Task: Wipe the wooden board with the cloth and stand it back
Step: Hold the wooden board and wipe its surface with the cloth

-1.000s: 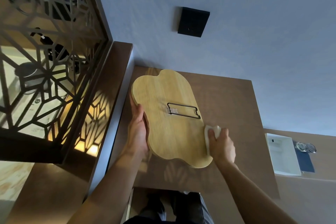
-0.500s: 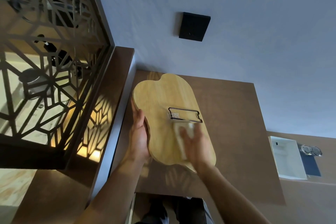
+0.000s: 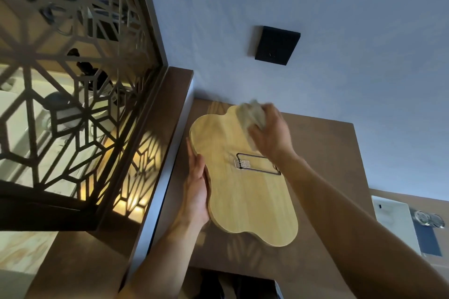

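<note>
A pale, cloud-shaped wooden board (image 3: 245,199) lies on the brown counter (image 3: 323,165) with a thin black wire frame (image 3: 257,164) across its middle. My left hand (image 3: 196,189) grips the board's left edge. My right hand (image 3: 269,136) presses a pale, crumpled cloth (image 3: 251,114) against the board's far end, close to the wall; the hand and the cloth are blurred.
A dark lattice screen (image 3: 73,80) stands at the left behind a brown ledge (image 3: 155,153). A black square plate (image 3: 277,45) is on the grey wall. A white rectangular box (image 3: 393,221) and a clear glass object (image 3: 428,218) sit at the right.
My right hand has carried the cloth from the board's near right edge across its middle up to its far end. My left hand has kept its grip on the left edge.
</note>
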